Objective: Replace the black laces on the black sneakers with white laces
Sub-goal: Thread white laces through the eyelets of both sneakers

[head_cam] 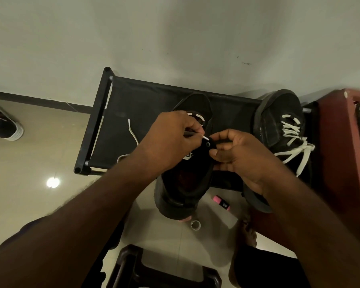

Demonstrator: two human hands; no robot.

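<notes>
So the black fabric rack (133, 96) has both sneakers on it. The one I'm lacing (181, 196) sits in the middle with its heel hanging off the near edge, and the finished sneaker (279, 113) with white lacing is just to the right. My right hand (237, 154) pinches the eyelet flap between thumb and fingers. My left hand (170, 138) pinches the white lace (132, 133) near its tip (205, 137), right beside the eyelet (207, 144). The lace's other end trails left across the rack. A pink marker (221, 202) and a tape roll (195, 224) are on the floor below.
</notes>
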